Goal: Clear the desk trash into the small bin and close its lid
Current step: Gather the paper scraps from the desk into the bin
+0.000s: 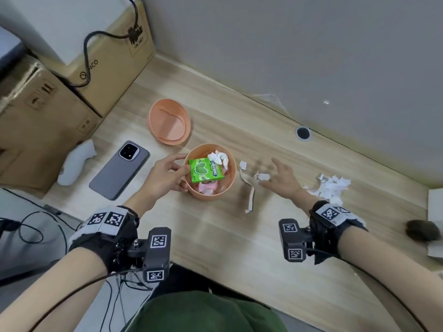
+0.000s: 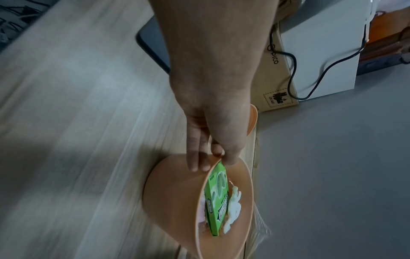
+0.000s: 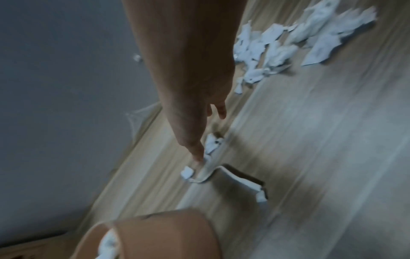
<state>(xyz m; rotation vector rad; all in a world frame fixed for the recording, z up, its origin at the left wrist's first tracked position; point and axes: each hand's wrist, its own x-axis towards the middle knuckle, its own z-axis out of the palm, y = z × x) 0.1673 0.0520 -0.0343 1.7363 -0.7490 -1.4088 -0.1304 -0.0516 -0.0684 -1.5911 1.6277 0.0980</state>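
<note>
The left hand [image 1: 165, 174] grips the near-left rim of the small orange bin [image 1: 226, 188], thumb and fingers curled over the edge and touching a corner of the green chewing-gum box [image 1: 206, 173] that lies tilted across the bin's open mouth. In the left wrist view, the fingers [image 2: 195, 157] press the outer wall of the bin [image 2: 173, 189] while the thumb sits on the rim against the gum box [image 2: 218, 199]. Crumpled white tissue [image 1: 219, 157] and pink wrapping lie in the bin beside and under the box.

The right hand [image 1: 280, 178], fingers spread and blurred, hovers just over small white paper scraps [image 1: 263, 176] and a curled strip of paper [image 1: 249, 188] on the wooden desk [image 1: 239, 248], to the right of the bin; it holds nothing. In the right wrist view, a fingertip [image 3: 197, 156] reaches down near one scrap [image 3: 211, 142], with the strip [image 3: 233, 177] just beyond; whether it touches cannot be told.

A larger heap of torn white paper [image 1: 330, 186] lies further right, near the right wrist. The bin's orange lid [image 1: 169, 121] rests upside down on the desk behind the bin, apart from it. A grey phone [image 1: 119, 170] lies face down left of the left hand, with a white object [image 1: 74, 164] beside it and cardboard boxes [image 1: 48, 111] stacked at the desk's left end.
</note>
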